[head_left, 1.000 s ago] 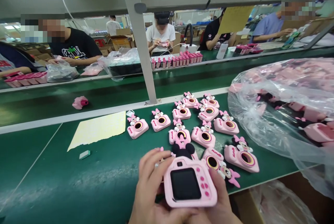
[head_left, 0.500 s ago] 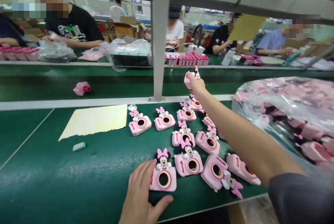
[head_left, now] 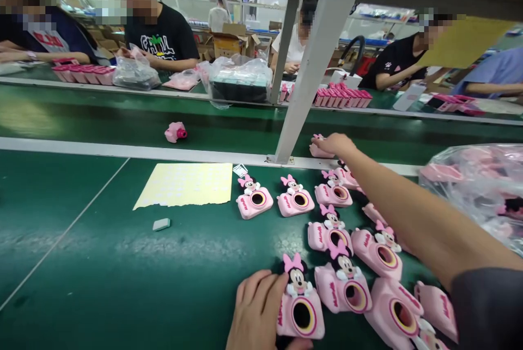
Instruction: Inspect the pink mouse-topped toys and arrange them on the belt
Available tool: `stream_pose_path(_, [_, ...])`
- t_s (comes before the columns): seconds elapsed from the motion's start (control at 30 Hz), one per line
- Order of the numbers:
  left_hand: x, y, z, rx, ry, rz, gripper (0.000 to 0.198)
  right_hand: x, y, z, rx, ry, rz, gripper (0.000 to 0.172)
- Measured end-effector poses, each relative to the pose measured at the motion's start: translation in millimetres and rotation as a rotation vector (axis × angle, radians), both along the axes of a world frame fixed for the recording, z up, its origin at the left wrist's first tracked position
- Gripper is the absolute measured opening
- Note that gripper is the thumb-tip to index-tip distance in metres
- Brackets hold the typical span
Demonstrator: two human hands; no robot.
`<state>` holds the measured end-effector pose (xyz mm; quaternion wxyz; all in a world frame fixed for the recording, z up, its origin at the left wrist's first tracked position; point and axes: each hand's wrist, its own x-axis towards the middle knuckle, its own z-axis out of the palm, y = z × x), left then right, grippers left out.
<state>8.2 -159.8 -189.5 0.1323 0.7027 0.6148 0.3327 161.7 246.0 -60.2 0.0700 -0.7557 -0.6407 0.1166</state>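
Note:
My left hand [head_left: 257,312] is closed around the left side of a pink toy camera [head_left: 314,320] with a mouse figure in a pink bow on top, its thumb by the lower edge. Farther off, my right hand [head_left: 341,145] reaches over the ledge, fingers closed on another pink toy camera [head_left: 321,151] at the green belt; the hand partly covers it. Between the hands lie several more such cameras, among them one with a hollow lens ring [head_left: 345,287] and one under my right forearm [head_left: 378,252]. Two others, a left one [head_left: 255,203] and a right one [head_left: 296,202], sit apart.
A yellow sheet [head_left: 188,184] and a small pale green block [head_left: 161,224] lie at left. On the belt rests a pink piece [head_left: 175,132]. A slanted metal post [head_left: 310,61] rises from the ledge. At right stands a clear bag [head_left: 482,176] of pink parts. Co-workers sit opposite.
My right hand has lowered its toy camera from the air to the belt. My view has turned left, so everything appears farther right. My left hand stays at its camera.

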Motion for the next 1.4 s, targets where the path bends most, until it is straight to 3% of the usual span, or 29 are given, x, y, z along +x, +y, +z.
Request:
stream_pose_path(0.07, [2,-1,3.8,-0.024,-0.023,0.025,0.088,6,-18,24.8,-0.027,-0.034,0.097,0.049])
stream_pose_path(0.13, [1,0,6.8,-0.036,-0.049,0.034,0.085,4,-53,45.5,-0.085,-0.021,0.283,0.044])
stream_pose_path(0.17, [0,0,8.1,-0.033,-0.055,0.025,0.084,-2,-75,51.8,-0.117,0.009,0.418,0.043])
stream_pose_path(0.2, [-1,1,9.7,-0.026,-0.05,0.003,0.084,-11,-100,54.4,-0.167,0.051,0.668,0.043])
stream_pose_path(0.27, [-4,2,13.7,-0.012,-0.017,-0.051,0.083,-40,-147,48.2,-0.091,0.098,1.08,0.044])
stream_pose_path(0.3, [-6,2,16.1,-0.007,0.003,-0.074,0.083,-58,-167,40.7,-0.008,0.049,1.219,0.054])
stream_pose_path(0.37, [-9,-1,21.1,-0.006,0.021,-0.089,0.082,-94,-195,22.7,0.123,-0.121,1.412,0.065])
stream_pose_path(0.4, [-10,-4,23.2,-0.011,0.011,-0.079,0.082,-111,-204,15.1,0.124,-0.202,1.445,0.061])
stream_pose_path(0.5, [-10,-14,26.8,-0.036,-0.119,0.013,0.077,-142,-217,9.1,0.065,-0.332,1.42,0.027])
stream_pose_path(0.57, [-9,-18,27.3,-0.029,-0.292,0.148,0.072,-140,-221,20.1,0.056,-0.336,1.419,0.023])
stream_pose_path(0.67, [-6,-17,26.8,0.061,-0.608,0.371,0.075,-107,-231,41.1,0.036,-0.165,1.415,0.058])
stream_pose_path(0.77, [-4,-12,24.8,0.133,-0.796,0.47,0.088,-62,-244,43.6,-0.132,0.198,1.315,0.082])
stream_pose_path(0.93, [-14,-7,21.5,0.041,-0.622,0.43,0.053,-22,-256,19.0,-0.39,0.297,1.278,0.086])
stream_pose_path(1.0, [-27,-7,22.7,-0.035,-0.554,0.402,0.057,-24,-251,16.6,-0.4,0.323,1.282,0.085])
stream_pose_path(1.07, [-40,-5,23.9,-0.123,-0.523,0.364,0.067,-37,-239,18.4,-0.35,0.368,1.254,0.08])
stream_pose_path(1.17, [-55,-3,20.9,-0.154,-0.489,0.278,0.071,-79,-208,17.3,-0.168,0.434,1.086,0.073])
stream_pose_path(1.27, [-60,-2,12.7,-0.117,-0.447,0.229,0.073,-134,-168,5.1,-0.066,0.433,0.926,0.076])
stream_pose_path(1.4, [-58,-3,6.3,-0.111,-0.426,0.2,0.077,-206,-122,-15.1,-0.025,0.404,0.825,0.082])
